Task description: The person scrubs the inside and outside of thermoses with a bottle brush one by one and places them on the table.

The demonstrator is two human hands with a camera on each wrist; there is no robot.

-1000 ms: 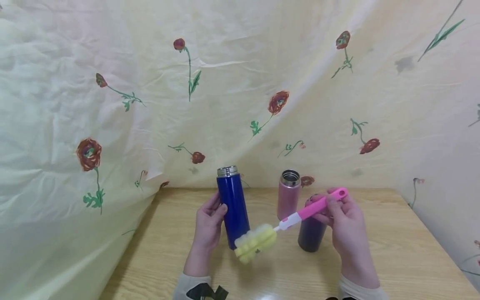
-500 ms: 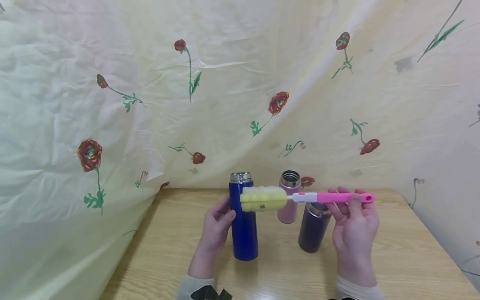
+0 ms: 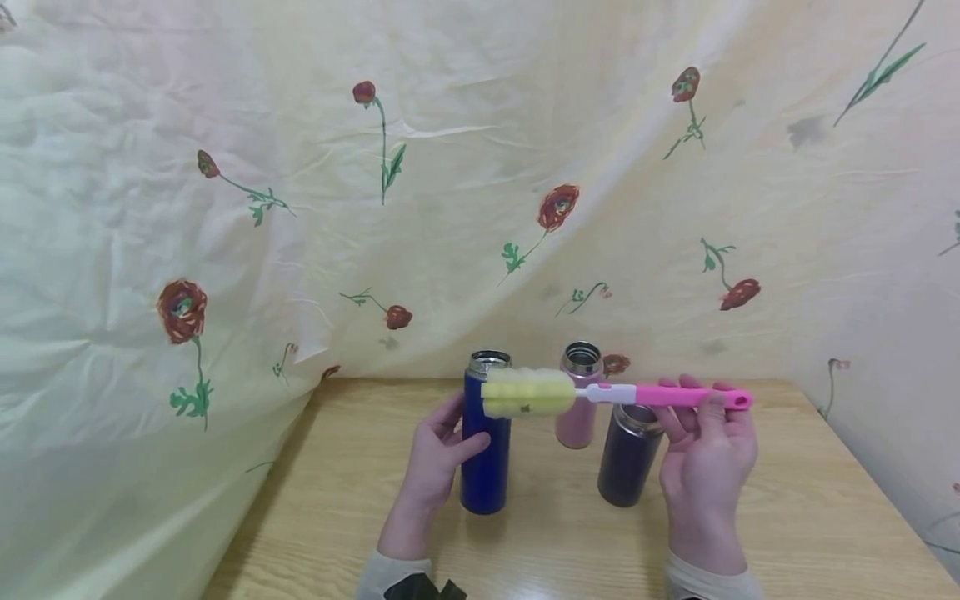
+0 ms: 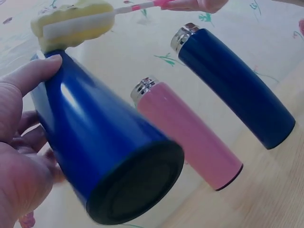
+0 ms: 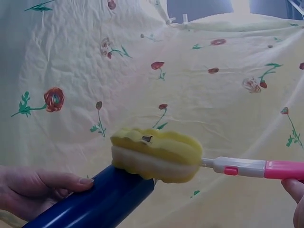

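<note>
My left hand (image 3: 438, 458) grips a tall blue thermos bottle (image 3: 484, 475) round its side, thumb across the front. Its steel mouth faces up and has no lid. In the left wrist view the dark base of this blue bottle (image 4: 114, 142) shows, raised off the table. With fingertips and thumb, my right hand (image 3: 708, 458) pinches the pink handle of a bottle brush (image 3: 678, 397) near its end. The brush lies level, its yellow and white sponge head (image 3: 536, 393) overlapping the blue bottle's upper part. In the right wrist view the sponge head (image 5: 156, 154) is right at the bottle's neck.
Behind the brush, a pink thermos bottle (image 3: 575, 427) stands uncapped on the wooden table (image 3: 555, 542). A shorter-looking dark blue bottle (image 3: 628, 458), also uncapped, stands just left of my right hand. A flowered cloth (image 3: 465, 167) hangs behind and along the sides.
The brush has swung from slanting down to level and risen, with my right hand shifting right. My left hand has brought the blue bottle rightward, more upright, its mouth now tipped slightly toward me.
</note>
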